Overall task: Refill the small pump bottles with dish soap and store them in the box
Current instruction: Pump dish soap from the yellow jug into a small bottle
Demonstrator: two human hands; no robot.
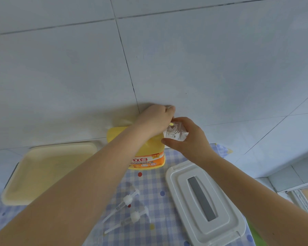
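A large yellow dish soap bottle (146, 157) with an orange label stands at the back of the table against the tiled wall. My left hand (155, 121) presses down on its pump head, whose yellow nozzle tip shows at the fingers. My right hand (188, 139) holds a small clear bottle (175, 133) right at that nozzle, its open mouth towards the camera. Two white pump tops (127, 201) (135, 216) with clear tubes lie loose on the checked tablecloth in front.
A white box lid (206, 201) with a grey handle strip lies at the right. A cream tray (48, 171) sits at the left. The blue checked tablecloth (149, 189) covers the table. A tiled wall rises behind.
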